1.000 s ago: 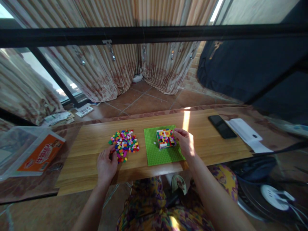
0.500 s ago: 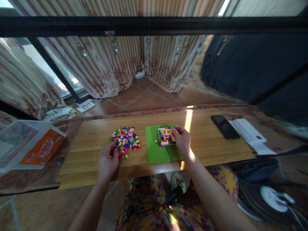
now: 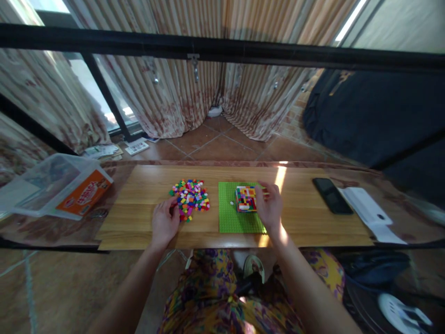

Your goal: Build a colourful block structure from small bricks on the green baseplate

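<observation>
A block built of many small coloured toy bricks (image 3: 246, 200) stands on a green studded baseplate (image 3: 227, 222). My right hand (image 3: 271, 206) is at the right side of this block, its thumb and fingers apart with nothing visible between them; it covers part of the plate. To the left, a heap of loose toy bricks (image 3: 191, 197) lies on the wooden board. My left hand (image 3: 166, 221) rests at the heap's left edge, fingers curled and thumb drawn in; what the fingertips pinch is too small to make out. One small pale brick (image 3: 232, 202) lies on the plate, left of the block.
A clear plastic box (image 3: 52, 178) with an orange label stands at the left. On the right, a black phone (image 3: 333, 195) lies beside a white box-like item (image 3: 365, 206). A dark rail (image 3: 222, 46) crosses above, in front of striped curtains (image 3: 181, 97).
The camera view has shifted, so the whole table appears further right. My right hand's fingers have spread and come off the block's top edge. My left hand stays by the heap.
</observation>
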Tool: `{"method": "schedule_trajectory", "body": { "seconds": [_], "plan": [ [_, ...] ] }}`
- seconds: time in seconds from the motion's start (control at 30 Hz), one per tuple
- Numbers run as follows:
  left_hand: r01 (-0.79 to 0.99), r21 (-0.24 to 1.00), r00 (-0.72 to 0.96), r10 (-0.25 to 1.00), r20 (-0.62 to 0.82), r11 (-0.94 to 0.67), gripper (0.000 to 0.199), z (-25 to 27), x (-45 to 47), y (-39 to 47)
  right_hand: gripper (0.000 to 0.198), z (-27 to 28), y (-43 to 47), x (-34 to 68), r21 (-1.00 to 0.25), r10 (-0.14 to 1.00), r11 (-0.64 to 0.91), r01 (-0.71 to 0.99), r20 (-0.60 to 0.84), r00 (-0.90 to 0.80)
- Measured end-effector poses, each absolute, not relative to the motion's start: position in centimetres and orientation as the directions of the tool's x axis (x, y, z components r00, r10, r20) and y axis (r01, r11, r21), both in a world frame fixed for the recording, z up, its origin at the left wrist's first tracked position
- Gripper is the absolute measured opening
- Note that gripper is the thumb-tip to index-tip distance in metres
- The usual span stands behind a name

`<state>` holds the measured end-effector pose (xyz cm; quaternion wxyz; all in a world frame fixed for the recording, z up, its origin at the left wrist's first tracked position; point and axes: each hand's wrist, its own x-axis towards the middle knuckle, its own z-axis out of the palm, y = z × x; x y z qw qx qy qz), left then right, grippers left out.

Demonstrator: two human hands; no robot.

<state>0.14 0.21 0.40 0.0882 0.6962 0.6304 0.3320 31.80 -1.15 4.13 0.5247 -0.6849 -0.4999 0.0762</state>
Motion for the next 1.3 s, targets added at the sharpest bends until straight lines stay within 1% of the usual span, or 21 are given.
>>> {"method": "schedule_trajectory", "body": {
  "seconds": [0.03, 0.07, 0.1, 0.13, 0.2, 0.23, 0.33, 0.43, 0.57, 0.8, 1.07, 1.3],
  "plan": [
    [0.817, 0.545, -0.017, 0.936, 0.351, -0.189, 0.032, 0.4, 0.2, 0.2, 0.034, 4.8, -1.4, 31.1, -0.696, 0.801, 0.097, 0.712, 0.479, 0.359],
    [0.815, 0.548, -0.018, 0.936, 0.351, -0.19, 0.032, 0.5, 0.2, 0.2, 0.03, 5.4, -1.6, 30.3, -0.583, 0.84, 0.141, 0.8, 0.498, 0.215],
    [0.814, 0.549, -0.018, 0.935, 0.353, -0.191, 0.032, 0.5, 0.3, 0.1, 0.026, 5.9, -1.8, 29.4, -0.475, 0.874, 0.162, 0.865, 0.476, 0.098],
    [0.814, 0.548, -0.019, 0.934, 0.356, -0.192, 0.032, 0.5, 0.3, 0.1, 0.024, 6.2, -1.9, 28.5, -0.379, 0.903, 0.165, 0.91, 0.43, 0.015],
    [0.814, 0.548, -0.019, 0.933, 0.358, -0.194, 0.032, 0.5, 0.3, 0.1, 0.022, 6.4, -2.0, 26.9, -0.217, 0.939, 0.153, 0.964, 0.336, -0.074],
    [0.812, 0.55, -0.019, 0.934, 0.357, -0.194, 0.032, 0.5, 0.3, 0.1, 0.022, 6.3, -1.9, 26.3, -0.153, 0.951, 0.142, 0.978, 0.295, -0.092],
    [0.807, 0.56, -0.025, 0.937, 0.349, -0.187, 0.031, 0.5, 0.3, 0.1, 0.024, 5.7, -1.6, 25.3, -0.035, 0.97, 0.117, 0.993, 0.22, -0.107],
    [0.807, 0.562, -0.031, 0.938, 0.345, -0.18, 0.031, 0.4, 0.2, 0.1, 0.027, 5.1, -1.3, 25.1, 0.011, 0.972, 0.113, 0.994, 0.205, -0.113],
    [0.804, 0.57, -0.039, 0.94, 0.34, -0.172, 0.031, 0.5, 0.3, 0.0, 0.028, 4.9, -1.2, 25.3, 0.038, 0.962, 0.119, 0.992, 0.244, -0.124],
    [0.807, 0.566, -0.039, 0.939, 0.34, -0.171, 0.031, 0.5, 0.3, 0.0, 0.023, 4.6, -1.7, 25.7, -0.009, 0.963, 0.121, 0.993, 0.243, -0.115],
    [0.806, 0.567, -0.037, 0.942, 0.332, -0.168, 0.031, 0.6, 0.3, 0.0, 0.026, 4.8, -2.0, 25.6, 0.025, 0.967, 0.137, 0.99, 0.212, -0.139],
    [0.816, 0.544, -0.013, 0.934, 0.357, -0.197, 0.03, 0.4, 0.2, 0.1, 0.026, 5.0, -2.3, 25.7, 0.048, 0.971, 0.146, 0.988, 0.185, -0.153]
  ]
}}
